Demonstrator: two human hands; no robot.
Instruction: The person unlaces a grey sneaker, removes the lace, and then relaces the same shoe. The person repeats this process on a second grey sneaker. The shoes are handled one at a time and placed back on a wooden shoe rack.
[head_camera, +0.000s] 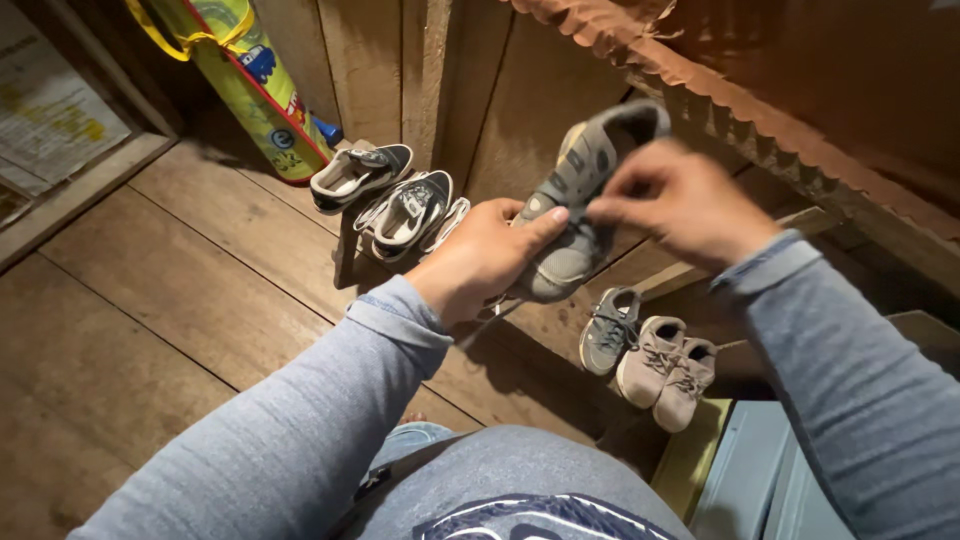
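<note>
Grey sneaker held up over the wooden floor, laces in your fingers.

Your left hand is wrapped around the toe end of the grey sneaker, gripping it firmly, while your right hand pinches narrowly at the laces near the tongue. Keep the left hand steady and the sole angled away so the lacing faces you; work with your fingertips, not the whole hand. The sneaker is grey suede and mesh, worn, heel up toward the wooden wall. Below it, near the floor's far edge, sit another grey shoe and a tan pair.
</note>
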